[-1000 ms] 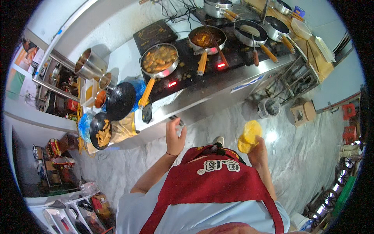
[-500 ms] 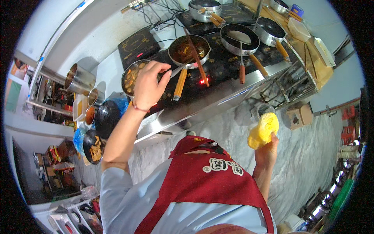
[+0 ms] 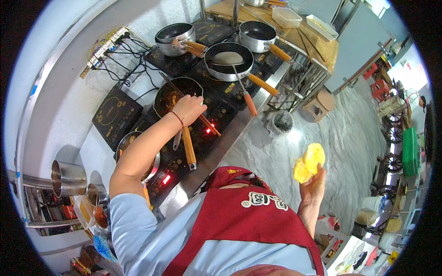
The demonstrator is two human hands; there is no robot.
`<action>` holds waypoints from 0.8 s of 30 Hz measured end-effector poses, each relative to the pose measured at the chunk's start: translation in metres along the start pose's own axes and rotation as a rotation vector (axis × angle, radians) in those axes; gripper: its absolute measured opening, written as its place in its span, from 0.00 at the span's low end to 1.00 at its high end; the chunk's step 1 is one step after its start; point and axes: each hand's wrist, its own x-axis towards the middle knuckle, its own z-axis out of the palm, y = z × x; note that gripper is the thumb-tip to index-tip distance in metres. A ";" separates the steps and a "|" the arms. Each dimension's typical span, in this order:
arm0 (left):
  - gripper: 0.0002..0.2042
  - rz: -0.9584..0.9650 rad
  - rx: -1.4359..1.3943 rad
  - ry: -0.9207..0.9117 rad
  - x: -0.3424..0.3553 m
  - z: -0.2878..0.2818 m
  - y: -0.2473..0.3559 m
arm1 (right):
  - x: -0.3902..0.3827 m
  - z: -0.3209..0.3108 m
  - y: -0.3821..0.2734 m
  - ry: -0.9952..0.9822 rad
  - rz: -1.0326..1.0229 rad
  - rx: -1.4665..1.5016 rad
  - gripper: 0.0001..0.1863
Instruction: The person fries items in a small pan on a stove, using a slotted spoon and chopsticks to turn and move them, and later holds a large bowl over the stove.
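Note:
My left hand is over the pan of dark sauce, fingers closed around the middle of a pair of brown chopsticks lying across its rim. The fingertips are partly hidden. A metal-handled utensil sits beside the pan's wooden handle. Behind my left forearm, a second pan is mostly covered. On the right, my right hand holds a yellow, soft-looking split bun, opened in two halves, above the floor.
A black frying pan with a skimmer resting in it, stacked pots and another pot stand on induction cookers. A power strip trails cables at the back. Steel pots are at left; a bin and stool are on the floor.
My left hand has moved from over the second pan to the chopsticks on the sauce pan and closed on them. The view has turned; my right hand still holds the bun.

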 end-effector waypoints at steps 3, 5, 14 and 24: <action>0.04 0.053 0.020 -0.011 0.006 0.009 0.005 | 0.006 -0.007 0.001 -0.015 -0.007 -0.002 0.22; 0.04 0.031 0.038 -0.122 0.009 0.009 0.015 | 0.009 -0.008 -0.005 -0.016 0.000 -0.005 0.22; 0.05 0.070 0.151 -0.152 0.011 0.005 0.012 | 0.048 -0.003 -0.011 -0.087 0.051 0.081 0.23; 0.06 -0.038 0.178 0.061 0.015 -0.046 0.010 | 0.072 -0.022 -0.015 -0.037 0.024 0.115 0.23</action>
